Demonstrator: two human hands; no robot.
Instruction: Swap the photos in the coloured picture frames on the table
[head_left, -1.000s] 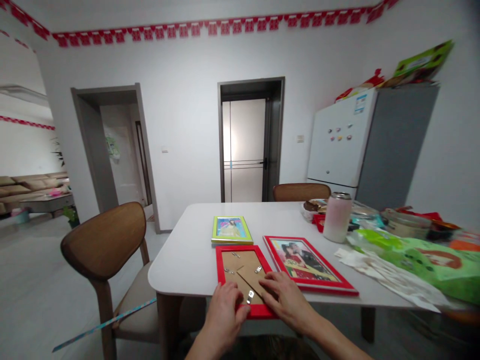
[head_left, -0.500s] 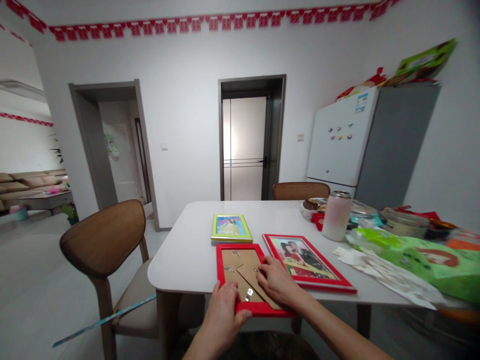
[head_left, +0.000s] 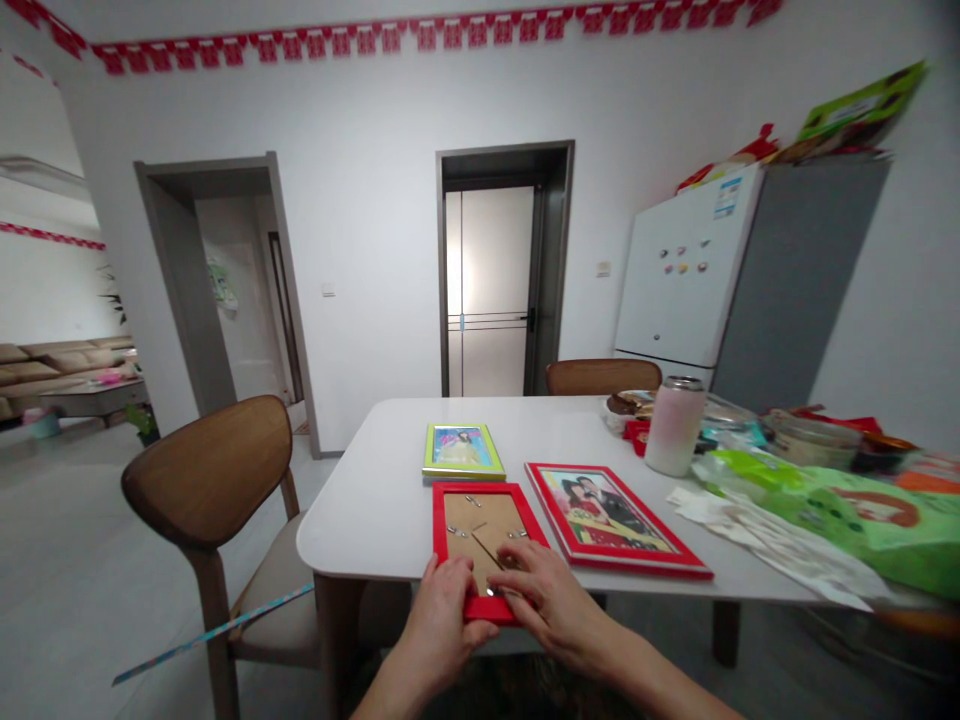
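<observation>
A red picture frame (head_left: 527,510) lies face down at the table's near edge, its brown backing board (head_left: 480,515) facing up. Small metal clips sit around the board, and a slanted stand leg shows in its middle. My left hand (head_left: 442,610) grips the near left corner, thumb along the front edge. Bent over the lower part of the board, my right hand (head_left: 555,600) has its fingertips closed at the bottom metal clip (head_left: 492,591), partly covering it. To the right, a larger red picture frame (head_left: 615,520) lies face up; behind is a small green picture frame (head_left: 463,452).
A pink and white bottle (head_left: 675,428) stands to the right, near white gloves (head_left: 772,545), a green package (head_left: 832,515) and several bowls. A wooden chair (head_left: 214,480) is at the left of the white table (head_left: 360,500), another chair (head_left: 604,378) behind it.
My right hand has moved from the right-hand clip down to the bottom clip, uncovering the right one. My left hand stays on the frame's corner. The view has shifted slightly.
</observation>
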